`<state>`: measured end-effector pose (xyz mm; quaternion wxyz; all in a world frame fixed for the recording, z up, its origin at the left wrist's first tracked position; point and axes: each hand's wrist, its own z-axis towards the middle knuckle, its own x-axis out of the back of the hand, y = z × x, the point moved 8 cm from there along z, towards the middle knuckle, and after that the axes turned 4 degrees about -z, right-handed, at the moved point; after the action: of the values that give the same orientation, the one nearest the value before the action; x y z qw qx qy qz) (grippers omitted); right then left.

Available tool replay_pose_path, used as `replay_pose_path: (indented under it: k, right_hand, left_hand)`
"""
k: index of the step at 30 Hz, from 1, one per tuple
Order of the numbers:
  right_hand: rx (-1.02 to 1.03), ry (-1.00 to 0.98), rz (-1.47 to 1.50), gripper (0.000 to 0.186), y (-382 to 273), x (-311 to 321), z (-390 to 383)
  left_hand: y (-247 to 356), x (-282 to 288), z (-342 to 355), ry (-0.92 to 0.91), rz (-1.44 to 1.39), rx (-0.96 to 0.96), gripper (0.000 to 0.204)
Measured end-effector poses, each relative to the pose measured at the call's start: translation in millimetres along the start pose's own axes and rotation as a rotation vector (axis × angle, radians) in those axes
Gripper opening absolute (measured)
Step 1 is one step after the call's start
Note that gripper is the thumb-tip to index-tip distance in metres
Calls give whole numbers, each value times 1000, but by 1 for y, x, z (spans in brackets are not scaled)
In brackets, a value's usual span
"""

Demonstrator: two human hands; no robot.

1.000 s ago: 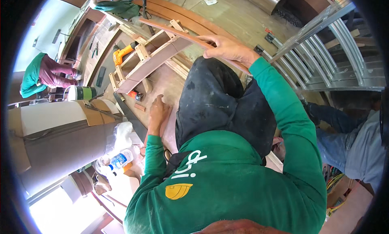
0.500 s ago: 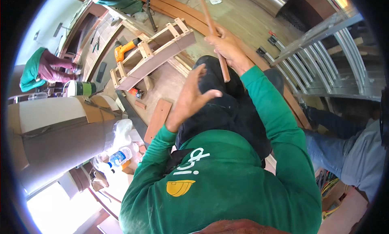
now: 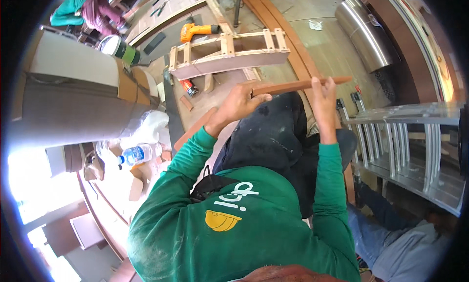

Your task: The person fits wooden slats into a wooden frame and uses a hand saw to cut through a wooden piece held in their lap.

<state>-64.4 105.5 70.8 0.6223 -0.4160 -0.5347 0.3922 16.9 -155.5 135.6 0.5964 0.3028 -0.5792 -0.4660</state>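
Note:
A narrow reddish wooden strip [image 3: 288, 86] lies crosswise above my dark-trousered knees. My left hand [image 3: 238, 102] grips its left end, thumb along the near side. My right hand [image 3: 323, 100] has its fingers on the strip toward its right end. Beside my left wrist is a flat wooden piece [image 3: 187, 135]. Just beyond my hands stands a long box-like wooden frame [image 3: 233, 63] with short cross battens, and behind it an orange cordless drill [image 3: 193, 31]. A red spray can [image 3: 189, 87] lies below the frame's left end.
A large wrapped roll [image 3: 61, 106] and water bottle [image 3: 139, 154] are at left. An aluminium ladder [image 3: 405, 160] and steel cylinder [image 3: 364, 33] are at right. A person [image 3: 95, 11] bends at upper left near a bucket [image 3: 120, 49]. Another person [image 3: 395, 248] is at lower right.
The strip swung upright, then came down level across my knees. My left hand rose and took hold of its left end; my right hand shifted to the right part. The view has turned.

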Motion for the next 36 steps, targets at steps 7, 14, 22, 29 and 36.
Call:
replay_pose_path:
  k: [7, 14, 22, 29, 36]
  right_hand:
    - [422, -169, -526, 68, -85, -16, -47]
    - [-275, -706, 750, 88, -118, -84, -154]
    - [-213, -985, 356, 93, -102, -106, -220]
    - [-186, -888, 448, 92, -99, -123, -196]
    - [-261, -929, 397, 94, -92, -127, -205]
  left_hand:
    - [-40, -10, -19, -2, -112, 129, 41]
    - [-53, -15, -35, 89, -213, 90, 38]
    - [-50, -19, -36, 96, -191, 55, 43]
    - [-56, -23, -43, 153, -255, -2, 40]
    - [-65, -33, -56, 203, -262, -28, 41]
